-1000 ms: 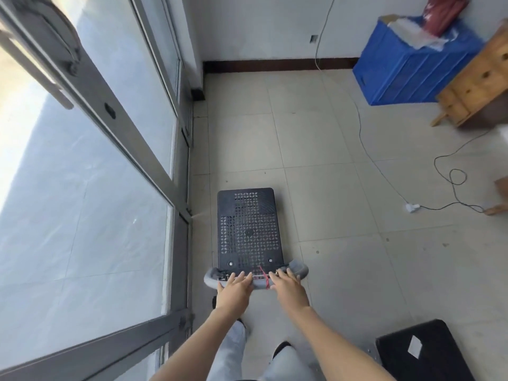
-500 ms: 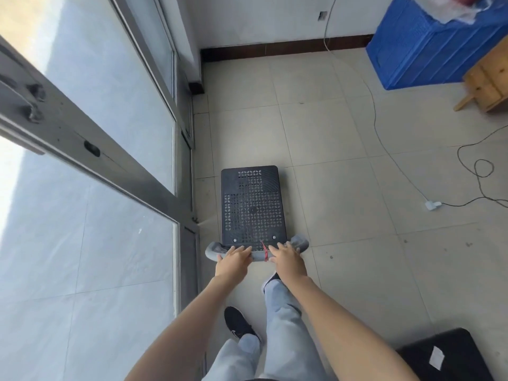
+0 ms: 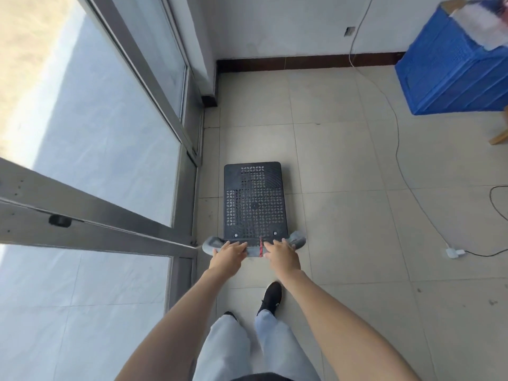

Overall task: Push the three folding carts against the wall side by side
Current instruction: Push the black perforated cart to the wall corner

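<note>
A black folding cart (image 3: 255, 200) with a perforated deck stands on the tiled floor, its front pointing at the far wall (image 3: 288, 26). Its grey padded handle (image 3: 298, 238) crosses the near end, with a red band at the middle. My left hand (image 3: 229, 254) grips the handle left of the band. My right hand (image 3: 280, 255) grips it just right of the band. Only this one cart is in view.
A glass door with a metal frame (image 3: 181, 127) runs close along the cart's left side. A blue crate (image 3: 450, 70) sits at the far right against the wall. A cable with a white plug (image 3: 455, 253) trails across the floor on the right.
I have walked forward with the cart along the glass door toward the far wall. The second black cart at the bottom right has dropped out of view. Both hands kept their grip.
</note>
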